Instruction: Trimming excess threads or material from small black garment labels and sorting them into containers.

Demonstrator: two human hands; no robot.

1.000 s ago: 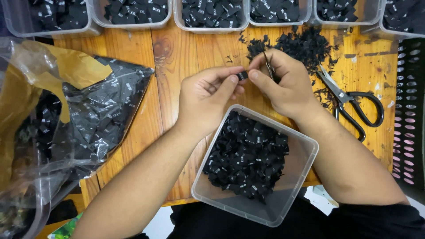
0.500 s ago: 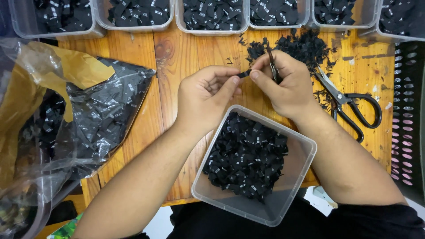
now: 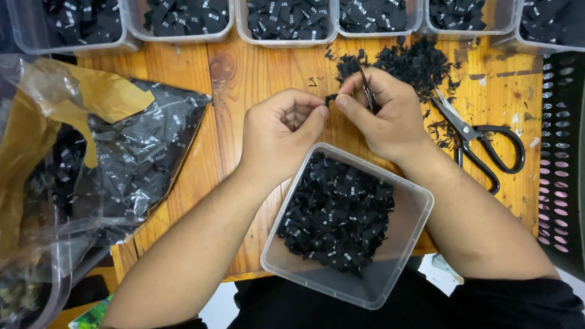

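Black small label [image 3: 330, 99] pinched between both hands' fingers [image 3: 318, 113], above clear tub [image 3: 420, 210] of labels.

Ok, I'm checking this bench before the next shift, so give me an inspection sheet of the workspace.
Surface: wooden table, worn, with black scraps strewn at the far side.
Job's things: small black label pinched between both hands; clear tub of black labels near the body.
Clutter: black scissors lying by the right wrist; plastic bag of labels to the left; row of tubs along the far edge.
Grips: left hand and right hand both pinch the label; the right also holds a thin dark tool.
Cables: nothing seen.
Surroundings: black perforated crate at right.
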